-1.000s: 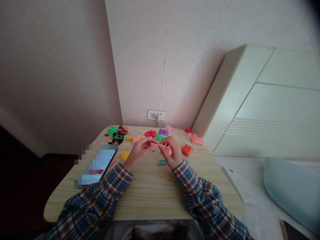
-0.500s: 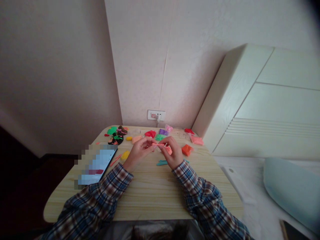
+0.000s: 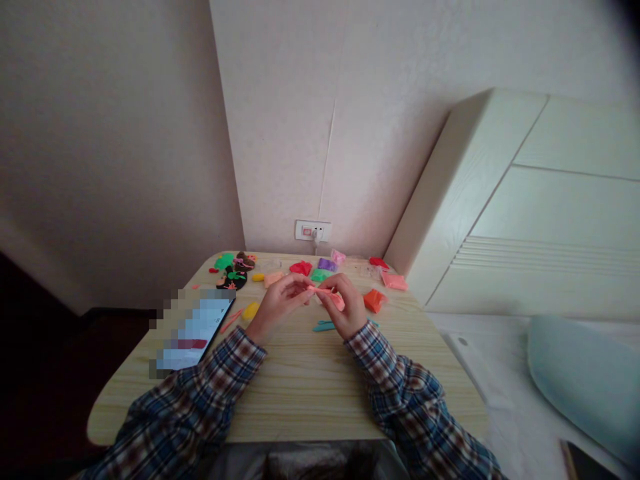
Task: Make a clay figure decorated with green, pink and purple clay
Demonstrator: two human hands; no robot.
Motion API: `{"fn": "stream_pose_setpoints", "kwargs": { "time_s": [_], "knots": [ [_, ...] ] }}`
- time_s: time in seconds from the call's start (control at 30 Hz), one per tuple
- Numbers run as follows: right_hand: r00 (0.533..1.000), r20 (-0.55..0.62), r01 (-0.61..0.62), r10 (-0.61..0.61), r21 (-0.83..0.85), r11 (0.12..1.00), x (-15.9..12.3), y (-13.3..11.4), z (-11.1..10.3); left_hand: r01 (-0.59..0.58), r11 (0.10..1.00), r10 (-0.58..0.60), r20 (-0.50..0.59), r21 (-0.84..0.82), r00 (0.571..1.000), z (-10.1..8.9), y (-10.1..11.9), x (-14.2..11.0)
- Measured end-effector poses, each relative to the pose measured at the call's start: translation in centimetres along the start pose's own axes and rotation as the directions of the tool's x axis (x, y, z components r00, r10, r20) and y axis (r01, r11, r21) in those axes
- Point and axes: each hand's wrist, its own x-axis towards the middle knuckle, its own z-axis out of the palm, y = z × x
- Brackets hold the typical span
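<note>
My left hand [image 3: 278, 303] and my right hand [image 3: 346, 305] meet above the middle of a light wooden table [image 3: 300, 380]. Both pinch a thin strip of pink modelling clay [image 3: 324, 292] stretched between their fingertips. A larger pink lump [image 3: 338, 301] sits inside the curled fingers of my right hand. Just below that hand lies a teal plastic tool [image 3: 324, 325]. An orange clay bag [image 3: 374, 300] rests to its right.
Several clay packets in red, purple, green and pink line the table's far edge, among them a red packet [image 3: 301, 267]. A black-and-green clay figure [image 3: 233, 275] and a yellow lump [image 3: 251, 310] lie at the left. A phone [image 3: 193, 330] lies at the left. A white headboard [image 3: 525, 207] and bed stand at the right.
The fingertips of both hands have shifted slightly along the pink strip, which looks drawn a little thinner. Both arms stay where they were.
</note>
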Motion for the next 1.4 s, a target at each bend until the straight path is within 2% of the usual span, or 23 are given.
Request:
{"fn": "stream_pose_setpoints", "kwargs": {
  "time_s": [0.33, 0.5, 0.63, 0.83, 0.93, 1.1, 1.27, 1.4],
  "knots": [
    [0.999, 0.051, 0.016, -0.016, 0.01, 1.0, 0.1, -0.3, 0.0, 0.006, 1.0, -0.006, -0.028, -0.001, 1.0, 0.1, 0.5, -0.2],
    [1.0, -0.021, 0.012, -0.012, 0.04, 0.999, 0.0, -0.4, -0.1, 0.009, 1.0, -0.009, 0.038, 0.006, 0.999, -0.1, 0.3, 0.0],
    [0.999, 0.006, 0.046, -0.046, 0.028, 0.999, 0.3, -0.7, -0.2, -0.019, 0.999, 0.015, 0.093, 0.043, 0.996, -0.2, -0.3, 0.2],
    [0.999, -0.007, 0.045, -0.045, 0.012, 0.999, 0.2, -0.5, -0.2, -0.042, 0.99, 0.032, 0.075, 0.137, 0.997, -0.4, -0.7, 0.5],
    [0.999, -0.003, 0.05, -0.05, 0.023, 0.998, 0.2, -0.4, -0.1, -0.016, 0.989, 0.005, 0.072, 0.149, 0.997, -0.3, -0.4, 0.5],
    [0.996, 0.05, 0.069, -0.069, 0.007, 0.998, 0.3, -0.5, 0.0, 0.06, 0.997, -0.064, 0.079, 0.044, 0.995, -0.1, 0.0, 0.2],
    [0.998, 0.013, 0.066, -0.066, 0.004, 0.998, 0.2, -0.3, 0.0, 0.121, 0.992, -0.121, 0.044, 0.022, 0.992, -0.1, -0.1, 0.1],
    [0.998, 0.018, 0.064, -0.064, -0.007, 0.998, 0.2, -0.3, 0.0, 0.149, 0.989, -0.15, 0.065, 0.019, 0.987, -0.2, -0.3, 0.2]
  ]
}}
